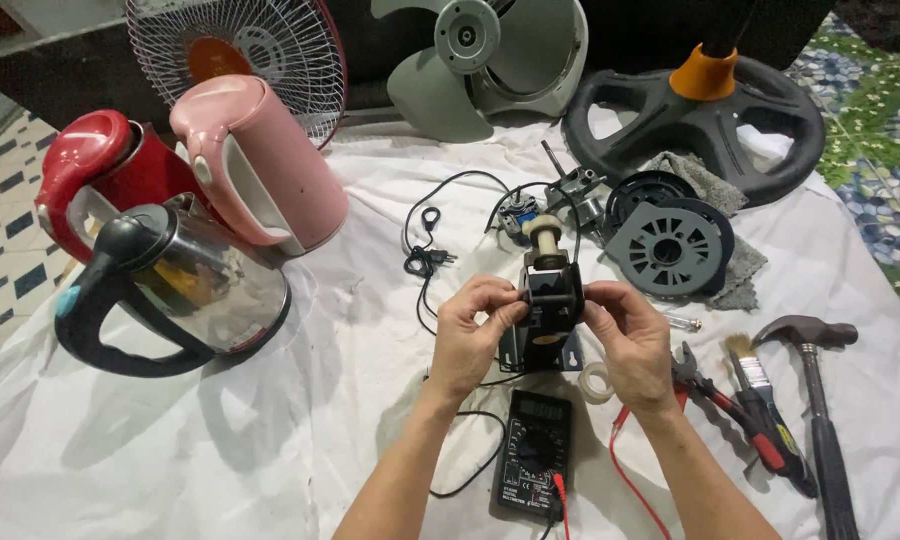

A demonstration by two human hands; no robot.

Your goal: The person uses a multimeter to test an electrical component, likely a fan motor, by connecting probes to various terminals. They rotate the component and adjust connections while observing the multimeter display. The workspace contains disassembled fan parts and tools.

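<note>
Left hand: my left hand (470, 335) is curled, thumb and fingertips pinching the left side of the black fan motor housing (550, 300).
Right hand: my right hand (630, 340) is closed on the housing's right side, fingers pressed against it, so the two hands clamp it between them.
Motor housing: I see it upright between both hands, lifted just above the white cloth (270, 420), with a cream spool-shaped knob (543, 237) on top, beyond my fingertips.
Wires: thin black wires (425, 255) run from the housing away to the left, beyond my left hand, ending at a small plug.
Below the hands: a black multimeter (532, 455) lies between my wrists, its red lead (630, 480) trailing under my right wrist.
Right of right hand: a roll of clear tape (596, 382) sits just beside it; further right lie red-handled pliers (720, 400), a paintbrush (755, 385) and a hammer (820, 410).
Beyond right hand: a grey slotted motor cover (670, 248) rests on a grey rag, and behind it a black fan base (710, 125).
Left of left hand: well apart stand three kettles, one glass with a black handle (180, 290), one red (100, 175), one pink (260, 160).
Far edge: a wire fan guard (240, 50) and a grey fan blade (480, 60) lie beyond everything else.
</note>
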